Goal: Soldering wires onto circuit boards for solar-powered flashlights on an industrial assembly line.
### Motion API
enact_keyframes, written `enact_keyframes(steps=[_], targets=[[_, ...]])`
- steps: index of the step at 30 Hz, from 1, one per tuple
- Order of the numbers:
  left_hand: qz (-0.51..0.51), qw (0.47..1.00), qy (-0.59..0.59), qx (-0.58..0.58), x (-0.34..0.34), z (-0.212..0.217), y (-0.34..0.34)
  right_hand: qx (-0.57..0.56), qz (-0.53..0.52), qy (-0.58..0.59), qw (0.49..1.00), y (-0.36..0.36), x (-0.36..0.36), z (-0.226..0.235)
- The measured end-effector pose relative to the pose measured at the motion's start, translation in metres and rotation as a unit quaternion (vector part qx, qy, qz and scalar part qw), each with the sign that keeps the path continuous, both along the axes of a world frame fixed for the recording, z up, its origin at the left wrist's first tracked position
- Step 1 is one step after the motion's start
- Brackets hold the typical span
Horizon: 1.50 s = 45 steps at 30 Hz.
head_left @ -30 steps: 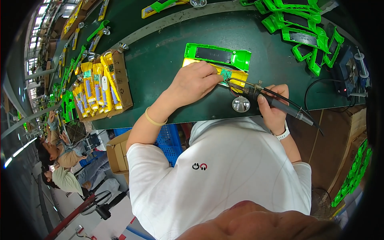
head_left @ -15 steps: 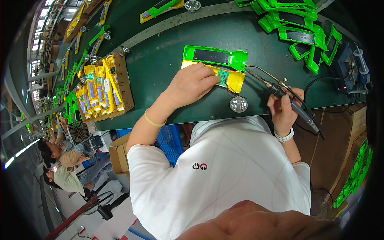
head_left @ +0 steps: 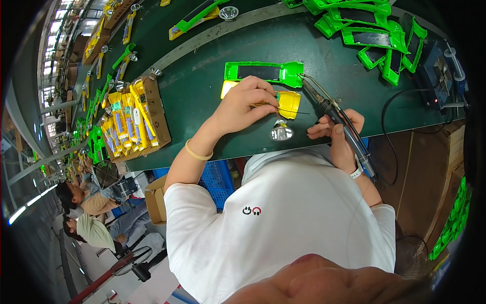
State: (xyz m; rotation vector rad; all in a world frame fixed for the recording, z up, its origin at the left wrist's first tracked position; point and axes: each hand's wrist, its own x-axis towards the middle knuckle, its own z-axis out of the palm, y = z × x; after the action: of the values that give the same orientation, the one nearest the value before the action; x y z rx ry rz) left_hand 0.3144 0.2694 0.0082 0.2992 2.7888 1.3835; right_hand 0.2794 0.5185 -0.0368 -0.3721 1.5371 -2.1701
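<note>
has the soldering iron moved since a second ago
Yes. The soldering iron in the right hand has swung up; its tip now sits by the green housing, off the yellow piece.

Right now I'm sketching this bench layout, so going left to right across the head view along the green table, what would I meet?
Cardboard box of yellow parts → left hand on a yellow casing → soldering iron in the right hand → pile of green casings → blue unit at the table's end.
</note>
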Motion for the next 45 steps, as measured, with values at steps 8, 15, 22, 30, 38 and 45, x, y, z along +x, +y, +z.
enact_keyframes(steps=[8, 15, 22, 30, 38, 45], targets=[[0.051, 0.998, 0.033, -0.006, -0.005, 0.012, -0.005, -0.085, -0.045, 0.042, 0.994, 0.004, -0.010, 0.000], [-0.123, 0.978, 0.062, -0.159, -0.021, 0.015, 0.001, -0.102, -0.025, 0.011, 0.994, -0.008, -0.006, 0.002], [0.012, 0.997, 0.018, -0.074, -0.018, -0.002, -0.001, -0.075, 0.004, -0.016, 0.997, -0.009, -0.003, -0.001], [-0.024, 0.995, 0.040, -0.093, -0.026, 0.007, 0.008, -0.110, -0.060, 0.036, 0.991, -0.005, -0.022, 0.001], [0.122, 0.976, 0.117, -0.140, -0.025, -0.017, 0.024, -0.085, -0.093, 0.092, 0.988, -0.025, -0.070, 0.020], [0.177, 0.976, 0.054, -0.111, -0.027, -0.019, 0.007, -0.036, -0.027, 0.040, 0.998, -0.025, -0.092, 0.023]])
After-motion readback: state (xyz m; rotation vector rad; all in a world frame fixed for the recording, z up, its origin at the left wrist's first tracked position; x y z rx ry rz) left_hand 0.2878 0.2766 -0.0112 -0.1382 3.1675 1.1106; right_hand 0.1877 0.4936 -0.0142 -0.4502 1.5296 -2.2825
